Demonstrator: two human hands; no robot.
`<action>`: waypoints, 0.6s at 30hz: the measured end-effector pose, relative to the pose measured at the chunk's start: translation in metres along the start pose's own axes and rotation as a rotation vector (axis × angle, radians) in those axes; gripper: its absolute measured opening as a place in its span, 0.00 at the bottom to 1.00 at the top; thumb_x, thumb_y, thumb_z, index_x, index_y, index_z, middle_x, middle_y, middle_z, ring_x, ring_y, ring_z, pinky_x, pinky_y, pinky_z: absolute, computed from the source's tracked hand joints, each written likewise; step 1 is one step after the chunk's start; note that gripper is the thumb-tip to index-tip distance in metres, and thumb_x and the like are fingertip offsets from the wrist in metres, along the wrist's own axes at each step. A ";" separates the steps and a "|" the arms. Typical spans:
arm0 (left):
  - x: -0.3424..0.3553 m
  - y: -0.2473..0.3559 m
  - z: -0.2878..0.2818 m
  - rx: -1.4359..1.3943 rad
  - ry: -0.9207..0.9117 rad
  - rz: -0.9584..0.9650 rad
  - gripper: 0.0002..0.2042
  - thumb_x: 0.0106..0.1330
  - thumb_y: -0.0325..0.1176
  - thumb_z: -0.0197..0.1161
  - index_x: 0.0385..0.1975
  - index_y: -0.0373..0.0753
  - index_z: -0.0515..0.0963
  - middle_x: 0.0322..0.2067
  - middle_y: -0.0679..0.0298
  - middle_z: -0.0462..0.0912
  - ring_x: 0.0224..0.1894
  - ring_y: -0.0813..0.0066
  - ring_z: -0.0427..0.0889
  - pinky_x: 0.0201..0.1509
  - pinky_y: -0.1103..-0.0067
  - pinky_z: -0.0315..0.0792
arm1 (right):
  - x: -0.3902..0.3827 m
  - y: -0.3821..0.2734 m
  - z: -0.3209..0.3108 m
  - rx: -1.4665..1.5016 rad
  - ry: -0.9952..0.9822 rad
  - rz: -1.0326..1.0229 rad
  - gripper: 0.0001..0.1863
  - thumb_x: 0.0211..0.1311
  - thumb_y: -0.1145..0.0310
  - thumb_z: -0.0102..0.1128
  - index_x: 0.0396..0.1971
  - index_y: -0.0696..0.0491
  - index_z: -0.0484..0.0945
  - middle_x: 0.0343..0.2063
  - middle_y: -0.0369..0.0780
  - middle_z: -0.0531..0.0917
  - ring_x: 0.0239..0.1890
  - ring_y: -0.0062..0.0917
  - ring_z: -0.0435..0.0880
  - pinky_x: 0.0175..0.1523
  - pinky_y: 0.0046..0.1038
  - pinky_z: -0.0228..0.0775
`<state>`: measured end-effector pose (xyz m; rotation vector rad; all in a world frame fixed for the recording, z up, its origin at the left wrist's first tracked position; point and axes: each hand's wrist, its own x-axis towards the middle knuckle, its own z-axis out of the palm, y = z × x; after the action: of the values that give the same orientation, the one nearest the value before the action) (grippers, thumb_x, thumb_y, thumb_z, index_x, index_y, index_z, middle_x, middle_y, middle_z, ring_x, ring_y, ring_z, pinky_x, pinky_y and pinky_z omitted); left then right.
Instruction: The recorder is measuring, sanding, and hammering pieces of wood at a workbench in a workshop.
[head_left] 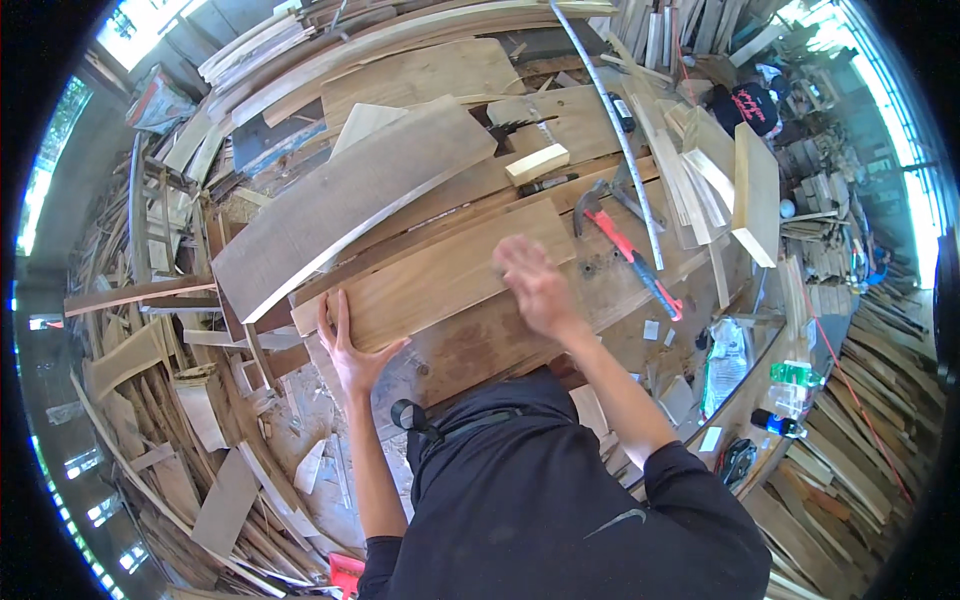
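A smooth, light brown plank (430, 272) lies slantwise across the workbench in front of me. At its left end rests my left hand (352, 350), fingers spread on the wood and thumb stretched out along the near edge. My right hand (538, 290) is at the near edge toward the plank's right end, smeared by motion; whether it touches the wood I cannot tell. A claw hammer (618, 242) with a red and black handle lies just right of the plank.
Behind the plank lies a large curved board (370, 190). A small wood block (537, 164) and a long metal ruler (612, 110) are farther back. Upright boards (756, 190) stand at right, near a clear plastic bag (727, 365) and a bottle (777, 423). Scrap wood (190, 430) piles up at left.
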<state>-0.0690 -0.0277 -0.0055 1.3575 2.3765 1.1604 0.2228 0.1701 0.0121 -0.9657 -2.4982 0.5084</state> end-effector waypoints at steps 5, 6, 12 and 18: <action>0.002 0.005 0.002 -0.037 -0.003 0.011 0.65 0.30 0.50 0.92 0.78 0.50 0.66 0.78 0.51 0.57 0.79 0.46 0.59 0.80 0.53 0.62 | 0.046 0.006 0.016 -0.191 0.222 0.227 0.23 0.81 0.60 0.49 0.66 0.54 0.79 0.68 0.46 0.78 0.76 0.39 0.69 0.80 0.43 0.56; 0.002 0.005 0.004 -0.035 -0.005 0.012 0.65 0.30 0.50 0.92 0.78 0.50 0.66 0.78 0.51 0.57 0.79 0.46 0.59 0.80 0.53 0.62 | 0.057 -0.010 0.027 -0.243 0.246 0.239 0.23 0.81 0.61 0.49 0.65 0.55 0.80 0.68 0.47 0.79 0.76 0.40 0.69 0.80 0.43 0.56; -0.003 0.000 0.001 -0.004 -0.033 0.042 0.64 0.37 0.50 0.91 0.80 0.45 0.61 0.81 0.50 0.54 0.80 0.47 0.60 0.80 0.53 0.61 | 0.019 -0.098 0.057 0.065 -0.073 -0.230 0.23 0.79 0.60 0.52 0.67 0.52 0.79 0.70 0.44 0.77 0.78 0.37 0.67 0.82 0.43 0.52; -0.034 -0.027 -0.018 0.175 0.015 0.039 0.57 0.45 0.43 0.88 0.78 0.36 0.63 0.75 0.53 0.70 0.76 0.55 0.69 0.80 0.61 0.59 | 0.002 -0.007 0.003 0.034 -0.084 -0.101 0.24 0.80 0.59 0.50 0.71 0.45 0.77 0.73 0.39 0.75 0.79 0.35 0.66 0.83 0.42 0.50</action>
<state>-0.0759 -0.0713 -0.0194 1.4583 2.5242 0.9950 0.2162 0.1662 0.0127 -0.8167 -2.5882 0.5684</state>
